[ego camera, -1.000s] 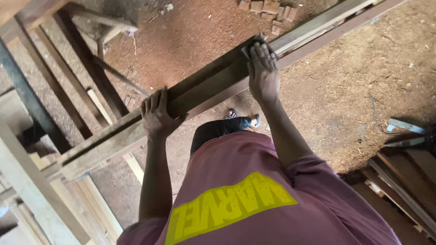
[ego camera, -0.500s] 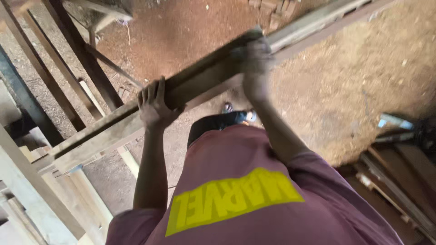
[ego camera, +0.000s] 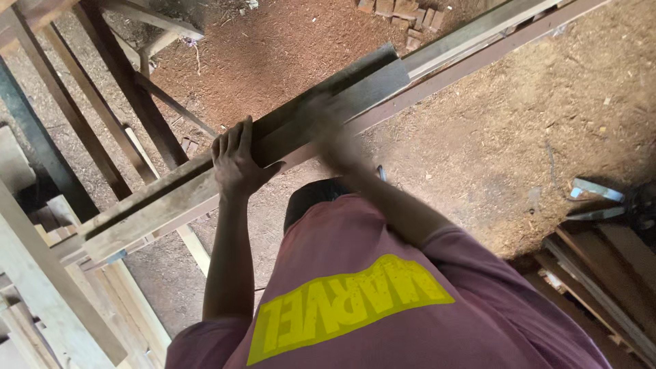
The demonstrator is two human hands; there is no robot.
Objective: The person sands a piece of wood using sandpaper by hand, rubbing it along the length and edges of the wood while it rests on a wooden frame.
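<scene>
A long grey weathered wooden plank runs diagonally from lower left to upper right in front of me. My left hand grips it near its middle, fingers curled over the top edge. My right hand is a blur against the plank's lower edge, further toward the plank's upper right end; its fingers cannot be made out. Below both arms is my pink shirt with yellow lettering.
Sawdust covers the ground. Long pale beams continue up right beyond the plank. Dark timber posts stand at upper left, stacked boards at lower left, more boards at lower right. Small wood blocks lie at the top.
My right hand has slid down from the plank's far end toward me and is now blurred. The left hand keeps its grip, and the plank has shifted slightly.
</scene>
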